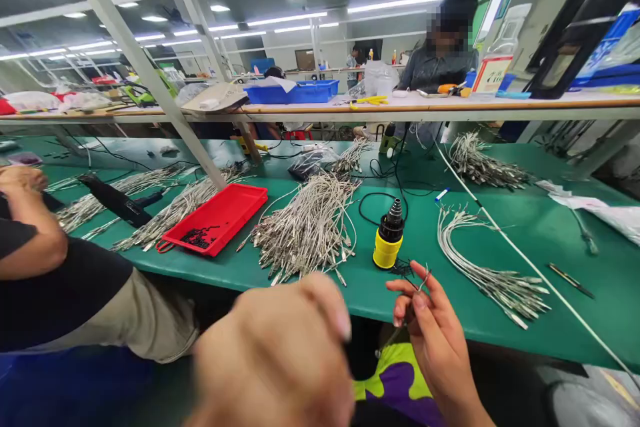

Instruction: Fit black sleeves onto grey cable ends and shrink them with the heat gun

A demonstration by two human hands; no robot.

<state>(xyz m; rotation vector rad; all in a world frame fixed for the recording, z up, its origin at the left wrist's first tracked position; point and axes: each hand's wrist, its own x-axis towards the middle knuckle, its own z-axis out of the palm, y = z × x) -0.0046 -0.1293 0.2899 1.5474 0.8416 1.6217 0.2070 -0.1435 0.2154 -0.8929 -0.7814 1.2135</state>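
My right hand (434,327) pinches a thin wire end (423,283) between thumb and fingers, just over the green bench edge. My left hand (275,357) is large and blurred close to the camera, so what it holds is hidden. A yellow-and-black spool holder (389,238) stands just beyond my right hand. Bundles of silver-sheathed cables with metal terminals lie either side of it, one (305,233) ahead of my left hand, another (493,267) to the right. A red tray (215,217) holds small black parts.
The green workbench (585,300) runs across the view, with more cable bundles along it. A co-worker's arm (35,227) is at the left edge. A white strut (140,67) rises through the view to a shelf (400,105) carrying a blue crate, with a person beyond.
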